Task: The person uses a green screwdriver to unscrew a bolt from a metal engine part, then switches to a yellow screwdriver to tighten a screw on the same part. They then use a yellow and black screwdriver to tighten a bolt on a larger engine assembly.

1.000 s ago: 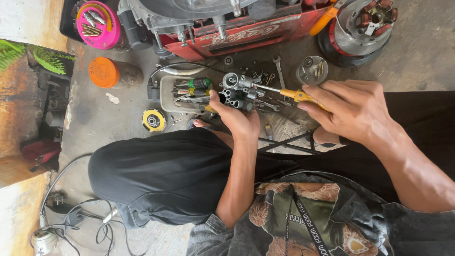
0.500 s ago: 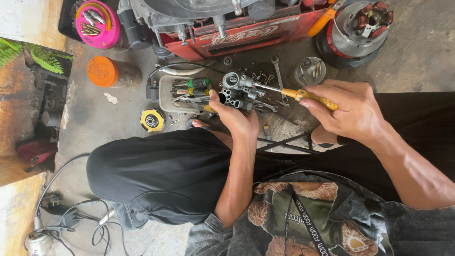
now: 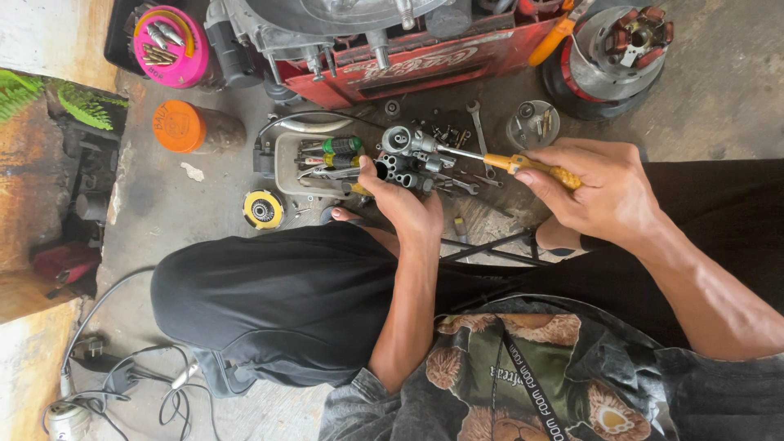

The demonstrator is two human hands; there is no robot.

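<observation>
Bare concrete floor (image 3: pixel 735 90) lies open toward the right edge and around the yellow disc (image 3: pixel 262 209). Ahead, the red engine stand (image 3: pixel 425 65), metal tray (image 3: pixel 286 167), loose sockets (image 3: pixel 404 173) and spanner (image 3: pixel 477 126) crowd the way; the round stator (image 3: pixel 621 41) blocks the far right corner.

A pink round lid (image 3: pixel 170 46) holding spark plugs sits at the top left, near an orange-capped jar (image 3: pixel 194 126) lying on the concrete floor (image 3: pixel 719 90). A yellow-rimmed bearing disc (image 3: pixel 263 210) lies beside a grey tray (image 3: pixel 287 167) of green-handled screwdrivers (image 3: pixel 331 148). Black cables (image 3: pixel 122 376) coil at the lower left.
</observation>
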